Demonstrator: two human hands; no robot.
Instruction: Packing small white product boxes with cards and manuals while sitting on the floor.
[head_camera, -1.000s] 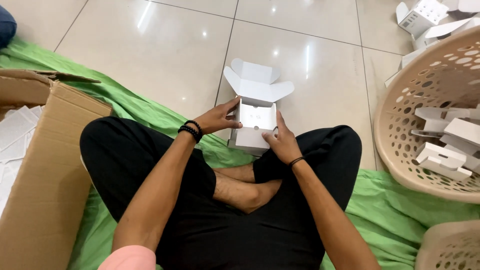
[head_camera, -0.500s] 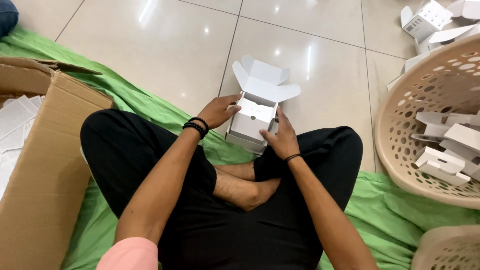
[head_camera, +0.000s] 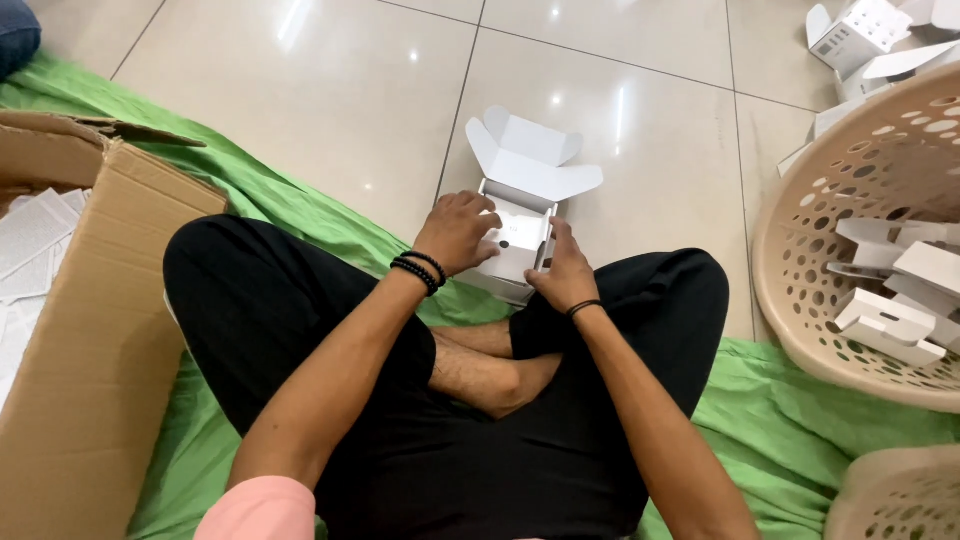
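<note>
White box (head_camera: 520, 235) held low over crossed legs just above the floor, lid flaps open and pointing away, clamped between left hand (head_camera: 458, 232) and right hand (head_camera: 563, 272), both equally near.

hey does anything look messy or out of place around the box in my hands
Mostly no. Both the left hand and right hand hold the white box, lid flaps open. Oddest: a few white boxes lie loose on the tiles beyond the beige basket.

Tiled floor (head_camera: 330, 90) under green cloth (head_camera: 800, 420)
</note>
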